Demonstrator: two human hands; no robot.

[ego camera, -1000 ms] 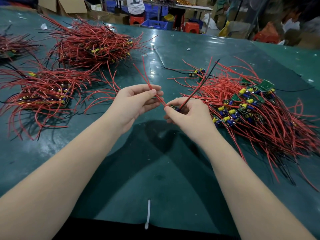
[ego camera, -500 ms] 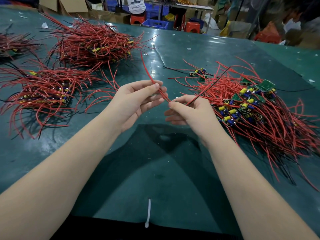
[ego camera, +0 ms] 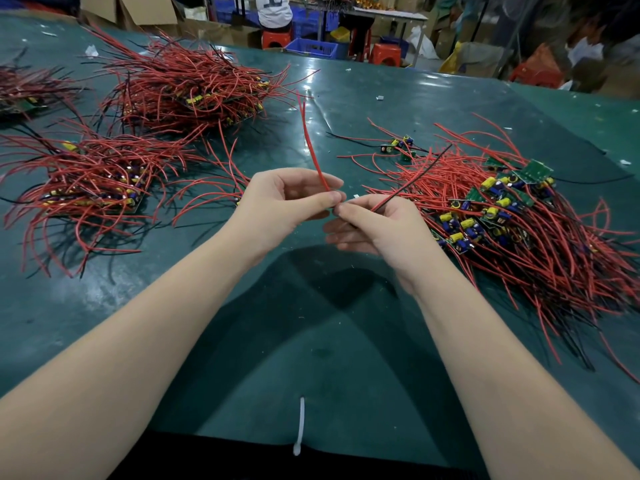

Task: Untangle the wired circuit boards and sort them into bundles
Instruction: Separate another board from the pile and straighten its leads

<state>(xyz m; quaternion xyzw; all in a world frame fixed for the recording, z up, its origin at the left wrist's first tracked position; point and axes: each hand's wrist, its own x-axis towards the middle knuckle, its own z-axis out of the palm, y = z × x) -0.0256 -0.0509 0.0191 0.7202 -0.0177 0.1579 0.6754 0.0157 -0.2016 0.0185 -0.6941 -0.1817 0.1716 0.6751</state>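
Observation:
Over the middle of the green table [ego camera: 311, 341], my left hand [ego camera: 280, 206] pinches the red wires [ego camera: 311, 147] of one board, and they stick up and away from me. My right hand [ego camera: 377, 223] grips the same piece, with its black wire [ego camera: 415, 174] slanting up to the right; the board itself is hidden inside my fingers. A loose tangle of boards with red wires [ego camera: 512, 216] lies to the right. Sorted bundles lie at the left [ego camera: 90, 181] and at the back left [ego camera: 187, 95].
A white cable tie [ego camera: 300, 424] lies at the table's near edge. Another bundle [ego camera: 24, 95] sits at the far left edge. A few separate boards [ego camera: 398, 147] lie behind the tangle. Beyond the table are cardboard boxes, red stools, blue crates and a seated person [ego camera: 273, 12].
My hands have drawn closer together. The red wires swung from leaning left to nearly upright, and the black wire tipped further to the right.

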